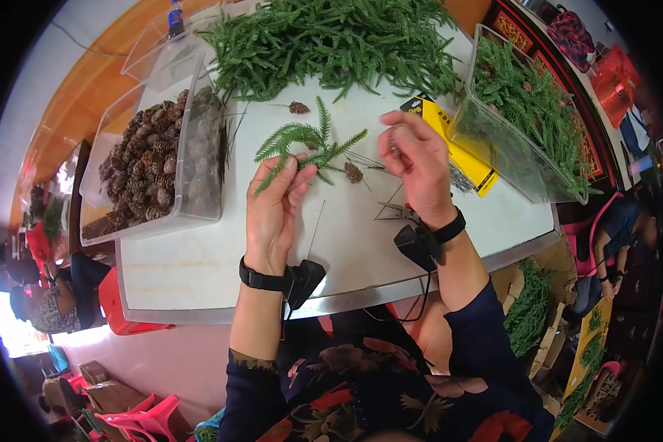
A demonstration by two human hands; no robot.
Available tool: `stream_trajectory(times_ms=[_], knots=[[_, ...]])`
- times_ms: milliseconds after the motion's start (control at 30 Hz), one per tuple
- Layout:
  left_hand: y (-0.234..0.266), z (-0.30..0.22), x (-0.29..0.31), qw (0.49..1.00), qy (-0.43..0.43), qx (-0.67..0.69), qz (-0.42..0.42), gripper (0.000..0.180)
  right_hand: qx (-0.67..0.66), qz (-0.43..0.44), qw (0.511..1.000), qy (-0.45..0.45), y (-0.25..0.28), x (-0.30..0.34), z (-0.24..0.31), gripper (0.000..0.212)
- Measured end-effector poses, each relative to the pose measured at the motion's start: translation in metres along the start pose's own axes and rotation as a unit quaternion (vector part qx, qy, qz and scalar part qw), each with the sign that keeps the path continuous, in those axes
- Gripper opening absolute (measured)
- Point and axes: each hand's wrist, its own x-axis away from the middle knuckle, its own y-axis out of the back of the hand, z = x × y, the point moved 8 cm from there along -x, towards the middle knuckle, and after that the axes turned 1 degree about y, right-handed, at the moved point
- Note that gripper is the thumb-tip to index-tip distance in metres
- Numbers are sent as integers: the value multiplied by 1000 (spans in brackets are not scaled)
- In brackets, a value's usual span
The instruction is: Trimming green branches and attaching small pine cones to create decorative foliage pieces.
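Between the thumb and fingers of my left hand [276, 199] is a green artificial pine sprig [318, 140] with several curved tips. My right hand [418, 158] is raised to the right of the sprig, fingers curled together. Something small and brownish shows between those fingers, too hidden to name. A small pine cone [353, 173] with a wire stem lies on the table between my hands, beside several thin wires [372, 160]. Another pine cone [298, 107] rests beyond the sprig. Near my right wrist lies a thin metal tool [394, 211], partly covered.
A clear bin of pine cones [144, 158] stands at the left of the white table [184, 272]. Green sprigs [339, 44] are heaped at the far side. Another clear bin [523, 173] of sprigs stands right, beside a yellow package [460, 151]. Other people sit at both sides.
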Motion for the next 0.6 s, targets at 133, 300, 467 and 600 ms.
stream_trajectory(times_ms=[133,300,467,600], knots=[[3,4,-1,998,24,53,5,13,64,31,992,-105,-14,2,-25,27],[4,7,0,996,35,74,-20,14,85,60,983,-149,-24,9,-40,26],[4,10,-2,997,50,44,40,12,88,71,987,-118,-27,9,-40,25],[3,15,-4,995,61,-3,77,11,99,62,987,-115,-21,7,-36,23]])
